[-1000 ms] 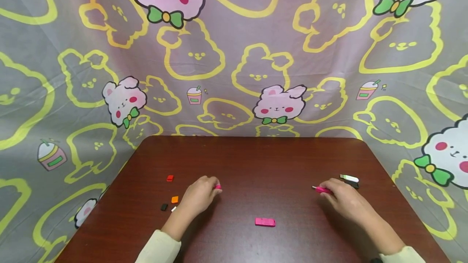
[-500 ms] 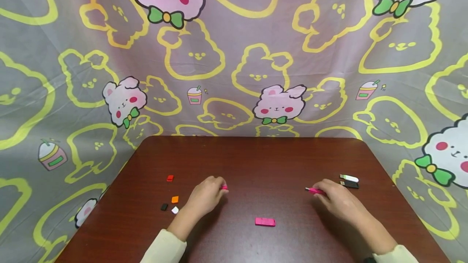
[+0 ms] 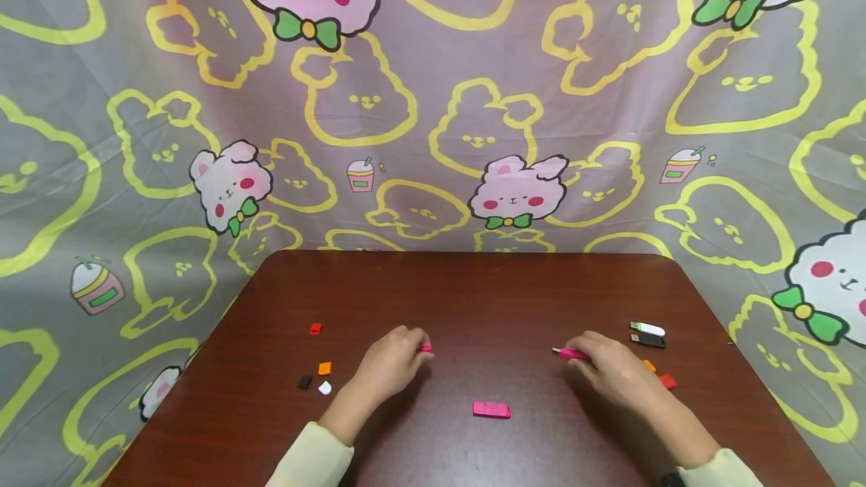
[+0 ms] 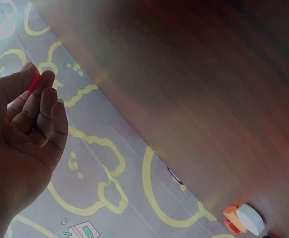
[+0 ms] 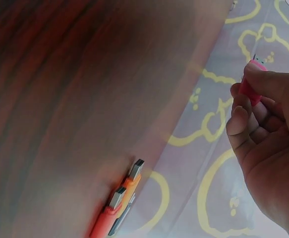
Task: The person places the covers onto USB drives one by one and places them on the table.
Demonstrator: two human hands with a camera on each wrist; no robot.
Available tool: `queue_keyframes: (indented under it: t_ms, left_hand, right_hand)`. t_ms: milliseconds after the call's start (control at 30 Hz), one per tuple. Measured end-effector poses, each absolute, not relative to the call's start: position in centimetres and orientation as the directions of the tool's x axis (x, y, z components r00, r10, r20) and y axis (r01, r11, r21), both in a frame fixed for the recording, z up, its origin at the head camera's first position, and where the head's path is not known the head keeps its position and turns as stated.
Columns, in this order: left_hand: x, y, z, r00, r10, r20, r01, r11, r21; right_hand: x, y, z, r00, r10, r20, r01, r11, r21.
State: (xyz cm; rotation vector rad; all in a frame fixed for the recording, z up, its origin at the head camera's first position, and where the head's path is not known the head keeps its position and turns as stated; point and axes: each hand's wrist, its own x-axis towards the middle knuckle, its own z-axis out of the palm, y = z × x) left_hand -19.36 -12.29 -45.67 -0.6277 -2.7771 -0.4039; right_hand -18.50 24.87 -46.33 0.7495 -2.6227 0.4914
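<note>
Between thumb and fingertips, my left hand (image 3: pixel 392 363) pinches a small pink USB stick cap (image 3: pixel 425 348), mostly covered by the fingers. In the left wrist view only a thin edge of the cap (image 4: pixel 34 81) shows. My right hand (image 3: pixel 612 370) grips a pink USB stick (image 3: pixel 572 354) whose metal plug points left, toward the left hand. The right wrist view shows that stick (image 5: pixel 252 91) held between thumb and fingers. A gap separates the two hands. Nearer the front, a second pink USB stick (image 3: pixel 491 409) with no bare plug showing lies on the table.
Loose caps lie at left: red (image 3: pixel 316 329), orange (image 3: pixel 325 368), black (image 3: pixel 305 382) and white (image 3: pixel 325 388). At right are uncapped USB sticks: white (image 3: pixel 648 329), black (image 3: pixel 649 340), orange (image 3: pixel 649 365) and red (image 3: pixel 668 381). A patterned curtain (image 3: pixel 419 171) surrounds the brown table (image 3: pixel 473 291).
Both hands have moved toward each other, the left one rightward with the cap and the right one leftward with the stick. The orange and red sticks have come into sight beside the right hand.
</note>
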Motion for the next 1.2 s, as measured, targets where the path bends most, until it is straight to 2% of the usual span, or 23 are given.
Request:
queue_keyframes:
  t_ms: [300, 633, 1033, 1200]
  left_hand:
    - [-19.5, -11.7, -45.6, -0.861, 0.398, 0.318, 0.473, 0.856, 0.211]
    - [-19.5, -10.8, -45.9, -0.841, 0.428, 0.332, 0.506, 0.84, 0.197]
    - [-19.0, -9.5, -46.1, -0.818, 0.467, 0.335, 0.542, 0.821, 0.179]
    - [-18.9, -9.1, -46.2, -0.812, 0.481, 0.331, 0.552, 0.816, 0.169]
  right_hand:
    - [-18.4, 23.9, -45.9, -0.821, -0.434, 0.37, -0.539, 0.804, -0.252]
    - [-18.3, 23.1, -45.6, -0.799, -0.464, 0.382, -0.57, 0.786, -0.237]
    - [-18.2, 21.9, -45.4, -0.818, -0.465, 0.338, -0.557, 0.787, -0.265]
    - [-18.2, 21.2, -45.4, -0.802, -0.487, 0.346, -0.58, 0.772, -0.259]
